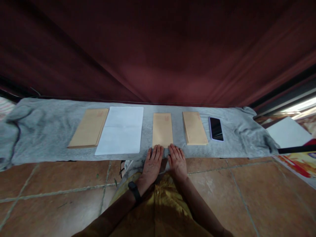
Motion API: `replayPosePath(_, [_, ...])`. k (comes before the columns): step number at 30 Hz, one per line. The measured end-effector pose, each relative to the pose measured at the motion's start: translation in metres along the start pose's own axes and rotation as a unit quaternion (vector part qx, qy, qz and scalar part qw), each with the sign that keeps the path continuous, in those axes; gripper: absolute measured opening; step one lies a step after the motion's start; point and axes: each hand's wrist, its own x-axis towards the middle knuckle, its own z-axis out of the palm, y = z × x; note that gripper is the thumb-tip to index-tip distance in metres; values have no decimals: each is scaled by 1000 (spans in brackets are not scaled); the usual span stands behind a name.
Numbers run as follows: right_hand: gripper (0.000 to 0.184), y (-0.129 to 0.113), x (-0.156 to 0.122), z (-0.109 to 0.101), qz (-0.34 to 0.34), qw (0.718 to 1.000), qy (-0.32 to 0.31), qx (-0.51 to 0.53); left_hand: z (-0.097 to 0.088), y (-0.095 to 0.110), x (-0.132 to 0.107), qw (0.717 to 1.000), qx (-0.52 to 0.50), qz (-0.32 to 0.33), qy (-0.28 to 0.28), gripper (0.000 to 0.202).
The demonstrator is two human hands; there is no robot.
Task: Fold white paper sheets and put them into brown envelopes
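A: Where do we have the middle envelope?

B: Flat on the grey cloth, between the white paper and the right envelope pile; our left hand rests straight-fingered at its near left corner, our right hand at the near right; the hands lie apart from each other, clamped on nothing.

A: What could go wrong, and from what cause?

B: Skew, we judge, if one hand presses harder than the other; the cloth looks soft and could ruck under a push, dragging the envelope along; its near end lies close to the front edge, so a careless pull towards us might tip it off.

A: Any risk to the neighbours?

B: Some; a wide sweep of the right hand could shove that pile into the phone; a sideways brush of the left could shift the paper against the left envelope pile, whose layers look loose enough to slide.
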Motion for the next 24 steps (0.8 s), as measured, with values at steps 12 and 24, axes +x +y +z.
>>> replayPosePath(12, [50,5,-1,-4,8,1000,7,21,0,-5,0,999,25,26,-19,66])
replayPosePath(24, [51,11,-1,-8,3,1000,0,19,-9,-10,2,998,33,40,-39,64])
